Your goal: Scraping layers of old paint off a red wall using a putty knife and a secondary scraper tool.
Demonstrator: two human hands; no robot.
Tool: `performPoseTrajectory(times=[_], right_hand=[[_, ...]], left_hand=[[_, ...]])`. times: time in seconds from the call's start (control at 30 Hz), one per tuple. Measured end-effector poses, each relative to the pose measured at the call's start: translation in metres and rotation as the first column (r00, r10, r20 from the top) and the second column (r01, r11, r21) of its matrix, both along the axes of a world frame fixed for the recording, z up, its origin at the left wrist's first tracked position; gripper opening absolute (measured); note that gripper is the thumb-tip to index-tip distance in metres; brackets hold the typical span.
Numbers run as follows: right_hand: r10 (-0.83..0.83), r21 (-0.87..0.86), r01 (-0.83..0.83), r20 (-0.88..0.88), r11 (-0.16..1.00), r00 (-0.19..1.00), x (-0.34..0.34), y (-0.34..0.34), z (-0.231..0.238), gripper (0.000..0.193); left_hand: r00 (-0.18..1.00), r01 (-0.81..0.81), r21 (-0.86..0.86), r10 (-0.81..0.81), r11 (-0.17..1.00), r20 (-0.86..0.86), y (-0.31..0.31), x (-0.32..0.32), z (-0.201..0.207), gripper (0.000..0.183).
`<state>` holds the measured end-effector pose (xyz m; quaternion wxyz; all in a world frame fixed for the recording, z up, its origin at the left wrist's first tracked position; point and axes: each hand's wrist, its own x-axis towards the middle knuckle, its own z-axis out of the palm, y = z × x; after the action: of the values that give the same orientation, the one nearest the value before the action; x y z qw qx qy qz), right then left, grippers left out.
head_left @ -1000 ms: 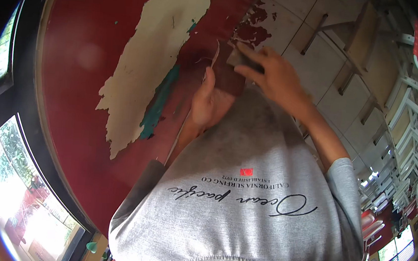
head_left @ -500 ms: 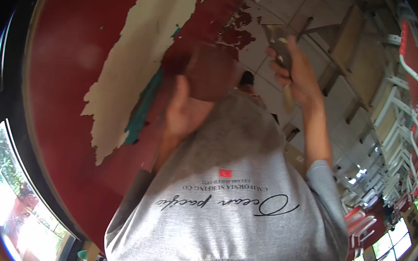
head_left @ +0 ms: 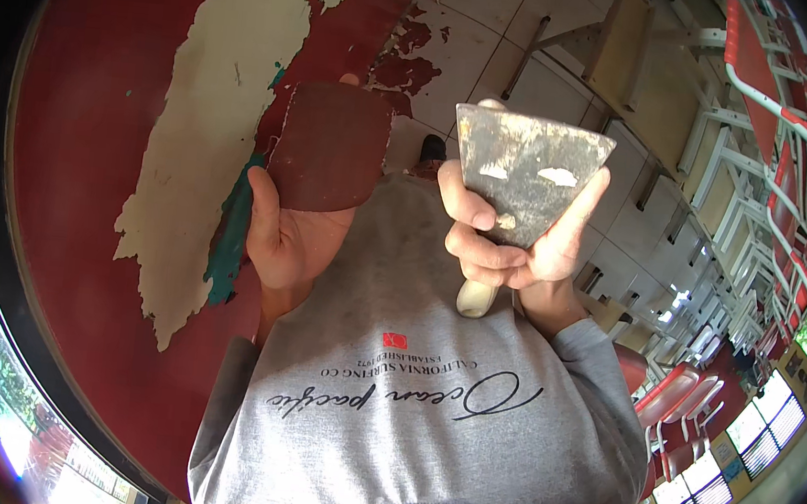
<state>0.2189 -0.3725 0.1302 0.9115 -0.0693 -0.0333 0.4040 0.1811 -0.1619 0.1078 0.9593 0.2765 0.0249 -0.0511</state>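
In my left hand lies a reddish-brown piece of sandpaper, its edges slightly ragged. The thumb rests along its near left edge, and one fingertip shows past the far edge. My right hand is wrapped round a putty knife, blade up and its broad face toward me. Pale smears mark the dark blade, and the light handle end shows below the fingers. To the left is a red wall with a large stripped beige patch. A strip of teal paint borders the patch, nearest my left hand.
Red paint flakes lie scattered on the tiled floor by the wall. Red and white chairs and wooden furniture pieces crowd the right side. A window is at the lower left.
My right hand has brought the putty knife down and closer, turning its blade face toward me. My left hand and the sandpaper have shifted left in view and now show clearly.
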Motion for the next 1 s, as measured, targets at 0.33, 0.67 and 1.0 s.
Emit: performPoseTrajectory(times=[0.33,0.67,1.0], right_hand=[[0.111,-0.735,0.522,0.618,0.432,0.778,0.002,0.015,-0.008,0.085],[0.765,-0.461,0.887,0.56,-0.03,0.317,0.015,0.014,-0.017,0.063],[0.835,-0.442,0.893,0.52,0.082,0.181,-0.006,0.02,-0.009,0.059]], left_hand=[[0.995,0.051,0.153,-0.064,0.987,0.079,-0.011,0.01,-0.005,0.072],[0.965,0.248,0.088,-0.253,0.965,0.061,-0.008,-0.001,-0.007,0.071],[0.948,0.302,0.141,-0.312,0.943,0.057,-0.01,-0.004,-0.01,0.073]])
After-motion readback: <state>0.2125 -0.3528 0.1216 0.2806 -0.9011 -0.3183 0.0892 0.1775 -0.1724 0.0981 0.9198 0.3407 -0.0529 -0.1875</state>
